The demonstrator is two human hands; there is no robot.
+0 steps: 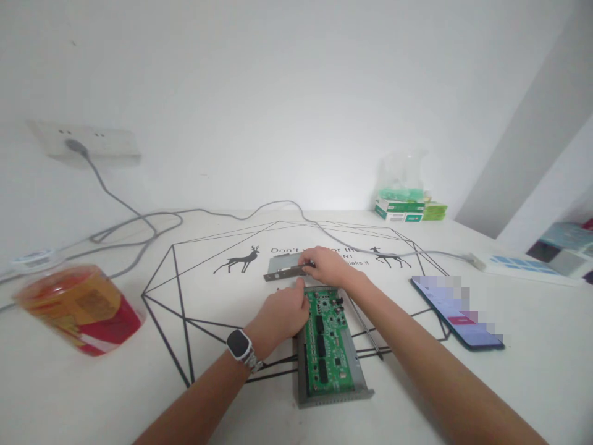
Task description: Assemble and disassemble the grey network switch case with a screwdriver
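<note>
A green circuit board (331, 346) lies in a grey metal tray (302, 377) on the white table, long side running away from me. My left hand (282, 309), with a watch on its wrist, is closed at the tray's far left corner; what its fingertips hold, if anything, is hidden. Just beyond the tray, a grey metal bracket (282, 270) with a flat plate is pinched at its right end by my right hand (324, 266). Beside the tray on the right, partly under my right forearm, a thin dark rod-like tool (370, 340) rests on the table.
At the left stands a red and yellow container (86, 312). A phone (456, 312) lies at the right, with a white power strip (523, 269) behind it. A grey cable (250, 216) crosses the back of the table. Small boxes (401, 210) sit by the wall.
</note>
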